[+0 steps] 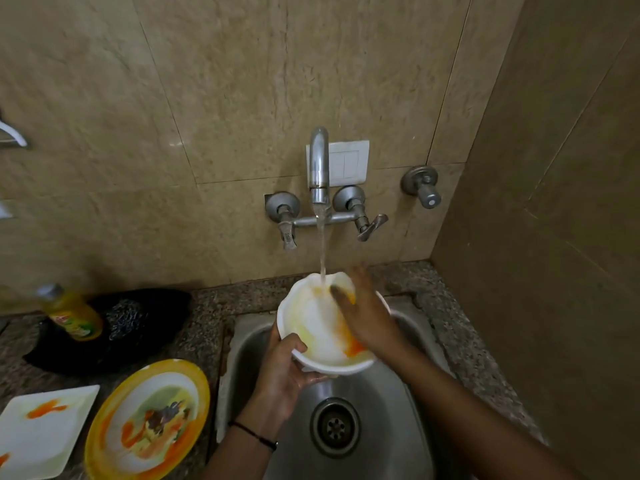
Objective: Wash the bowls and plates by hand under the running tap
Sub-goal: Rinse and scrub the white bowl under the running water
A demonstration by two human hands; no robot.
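Two hands work a white bowl [322,327] under tap [319,168] water: left hand [282,372] grips its rim, right hand [363,313] lies open inside, fingertips blurred.

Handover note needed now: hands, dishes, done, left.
Left hand: grips the white bowl at its near rim, holding it tilted over the steel sink.
Right hand: open, fingers rubbing inside the bowl under the tap stream.
Done: nothing clean yet; orange residue remains in the bowl.
Left: finish the bowl, then the yellow-rimmed plate and the white square plate, both soiled on the counter left of the sink. Dish soap bottle stands behind them.
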